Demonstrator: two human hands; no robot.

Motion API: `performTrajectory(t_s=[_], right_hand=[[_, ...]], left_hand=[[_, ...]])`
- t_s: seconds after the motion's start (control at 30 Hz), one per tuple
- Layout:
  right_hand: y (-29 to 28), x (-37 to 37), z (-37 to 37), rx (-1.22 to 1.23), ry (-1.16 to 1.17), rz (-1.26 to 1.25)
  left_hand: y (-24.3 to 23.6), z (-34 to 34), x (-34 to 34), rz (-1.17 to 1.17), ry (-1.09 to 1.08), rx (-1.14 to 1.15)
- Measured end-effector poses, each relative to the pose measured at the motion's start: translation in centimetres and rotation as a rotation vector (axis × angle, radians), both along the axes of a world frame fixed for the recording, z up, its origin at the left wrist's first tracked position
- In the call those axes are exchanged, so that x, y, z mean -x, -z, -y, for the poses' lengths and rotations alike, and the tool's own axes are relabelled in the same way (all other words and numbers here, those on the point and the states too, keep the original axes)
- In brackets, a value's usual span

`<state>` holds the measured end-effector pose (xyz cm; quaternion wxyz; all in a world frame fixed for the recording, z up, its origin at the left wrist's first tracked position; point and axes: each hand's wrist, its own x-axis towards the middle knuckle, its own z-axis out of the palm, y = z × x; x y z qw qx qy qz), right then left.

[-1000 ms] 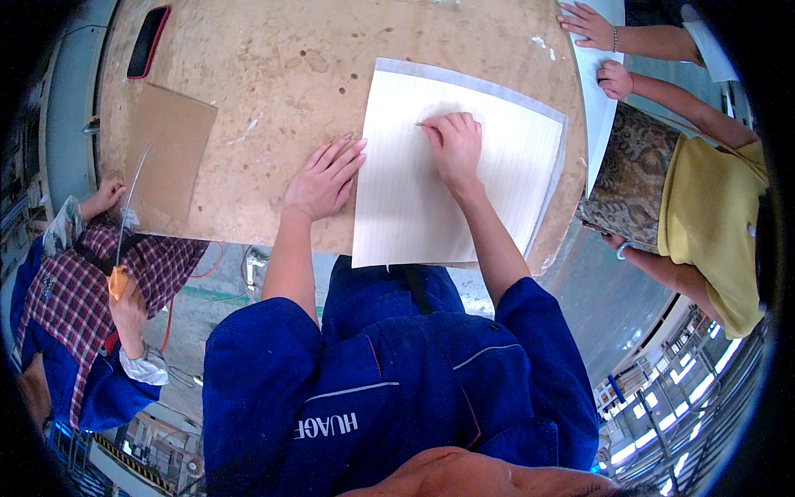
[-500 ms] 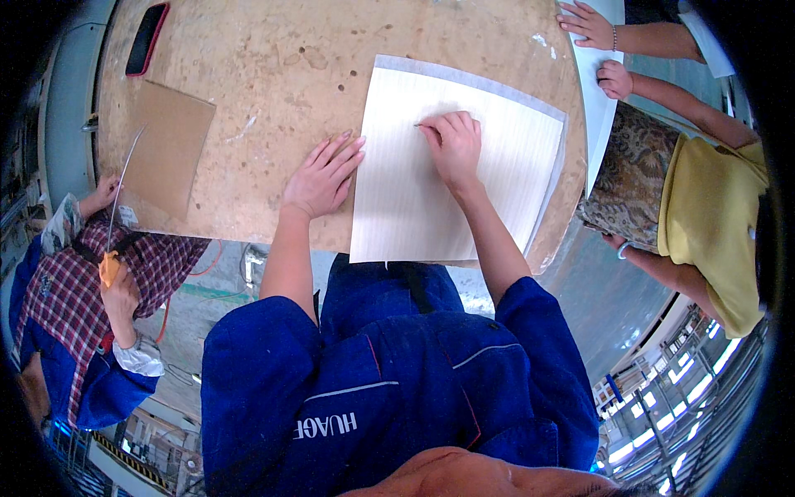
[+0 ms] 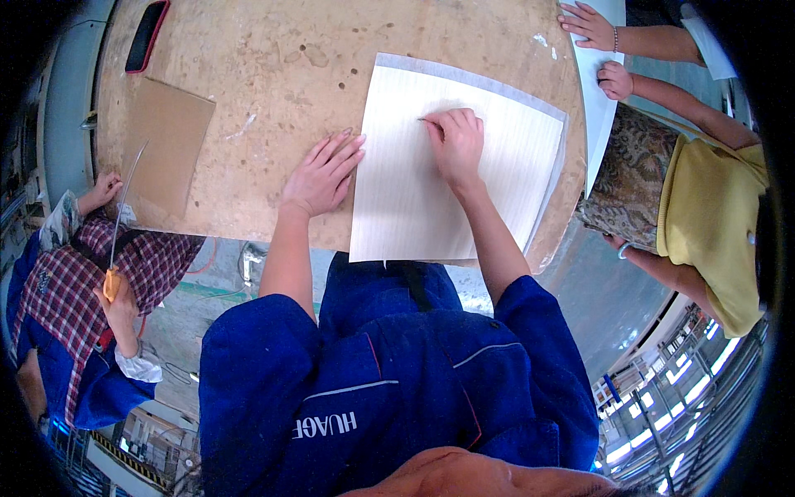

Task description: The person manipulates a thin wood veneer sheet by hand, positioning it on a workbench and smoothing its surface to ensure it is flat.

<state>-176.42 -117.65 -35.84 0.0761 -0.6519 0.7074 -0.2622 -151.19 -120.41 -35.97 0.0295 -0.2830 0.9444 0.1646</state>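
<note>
A pale, finely striped sheet [image 3: 414,199] lies on the wooden table in front of me. Along its far and right sides a greyish layer [image 3: 497,91] shows from beneath. My right hand [image 3: 458,145] is closed in a pinch over the sheet, and a short, thin, dark tip pokes out at its fingertips. The rest of that small thing is hidden in my fingers, so I cannot tell its kind. My left hand [image 3: 321,176] rests flat on the table with fingers stretched out, fingertips at the sheet's left edge.
A brown board [image 3: 170,145] and a red-edged phone [image 3: 147,35] lie on the table's [image 3: 273,99] left part. At left, a co-worker grips a long thin blade [image 3: 122,207] by its orange handle [image 3: 111,284]. Another person's hands [image 3: 590,26] rest on a white panel [image 3: 598,116] at right.
My right hand has shifted slightly to the right over the sheet. My left hand stays put. The co-worker's blade at left has dropped a little toward the table's near edge.
</note>
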Motion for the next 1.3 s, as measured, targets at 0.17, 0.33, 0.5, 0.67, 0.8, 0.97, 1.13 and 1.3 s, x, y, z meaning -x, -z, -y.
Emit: performTrajectory(t_s=[0.17, 0.33, 0.5, 0.67, 0.8, 0.97, 1.13, 1.3], right_hand=[[0.5, -0.1, -0.6, -0.02, -0.163, 0.09], [0.1, -0.5, -0.6, -0.043, -0.095, 0.052], [0.3, -2.1, -0.9, -0.045, -0.259, 0.094], [0.6, -3.9, -1.0, -0.037, -0.331, 0.063], [0.4, -3.9, -0.4, -0.011, -0.241, 0.043], [0.2, -3.8, -0.7, -0.035, -0.387, 0.049], [0.3, -3.7, -0.3, -0.03, -0.214, 0.069], [0.5, -3.4, -1.4, -0.044, -0.361, 0.054]], left_hand=[[-0.1, 0.0, 0.0, -0.006, 0.001, -0.009], [-0.4, 0.1, -0.1, -0.019, -0.003, -0.023], [-0.4, 0.1, -0.2, -0.05, -0.001, -0.039], [-0.5, 0.3, -0.1, -0.066, 0.001, -0.062], [-0.6, 0.2, -0.2, -0.057, 0.002, -0.044], [-0.4, 0.2, -0.2, -0.04, 0.009, -0.028], [-0.7, 0.4, -0.1, -0.034, 0.02, -0.018], [-0.5, 0.2, -0.2, -0.036, 0.014, -0.008]])
